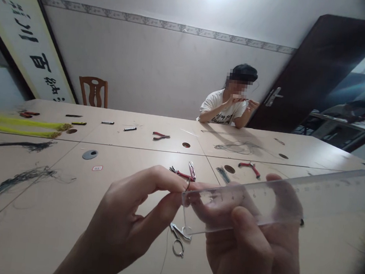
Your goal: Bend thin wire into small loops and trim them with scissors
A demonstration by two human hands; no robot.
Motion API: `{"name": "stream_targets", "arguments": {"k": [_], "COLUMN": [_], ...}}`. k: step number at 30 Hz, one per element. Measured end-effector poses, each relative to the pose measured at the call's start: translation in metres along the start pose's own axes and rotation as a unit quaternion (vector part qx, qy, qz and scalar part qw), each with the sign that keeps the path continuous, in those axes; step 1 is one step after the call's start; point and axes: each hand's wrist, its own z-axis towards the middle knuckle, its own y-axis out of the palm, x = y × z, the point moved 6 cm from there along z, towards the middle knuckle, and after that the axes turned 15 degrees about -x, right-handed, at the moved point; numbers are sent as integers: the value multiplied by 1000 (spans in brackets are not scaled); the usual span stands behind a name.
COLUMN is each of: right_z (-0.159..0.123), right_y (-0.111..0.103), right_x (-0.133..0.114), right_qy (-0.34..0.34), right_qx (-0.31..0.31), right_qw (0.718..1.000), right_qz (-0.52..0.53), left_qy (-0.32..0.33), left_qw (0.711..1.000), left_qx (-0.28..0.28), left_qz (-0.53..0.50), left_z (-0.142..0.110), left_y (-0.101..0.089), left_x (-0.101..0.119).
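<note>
A clear plastic ruler (332,192) slants up to the right across the view. My right hand (255,251) is closed around it, with the thumb on the near face and the fingers seen through the plastic. My left hand (133,212) pinches a small dark wire loop (187,185) between thumb and forefinger, right at the ruler's left end. What else those fingertips cover is hidden. Below the ruler, a silver metal tool with a ring handle (178,247) lies on the table, partly covered. Red-handled pliers (182,174) rest just beyond my fingertips.
Across the table (120,251) sits a person (226,104) with both hands raised. More red-handled pliers (160,136), cutters (251,167), loose wire (239,147), dark strand bundles (13,185) and yellow strands (19,124) lie about. Cable holes (229,169) pierce the tabletop.
</note>
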Motion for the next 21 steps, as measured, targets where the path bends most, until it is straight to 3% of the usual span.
{"name": "stream_targets", "arguments": {"k": [21], "right_z": [-4], "right_y": [-6], "right_x": [0], "right_qy": [12], "right_qx": [9], "right_qw": [999], "right_qz": [-44], "left_qy": [-9], "left_qw": [1000], "left_qx": [-2], "left_qz": [-10], "left_z": [0], "left_y": [0], "left_x": [-1]}}
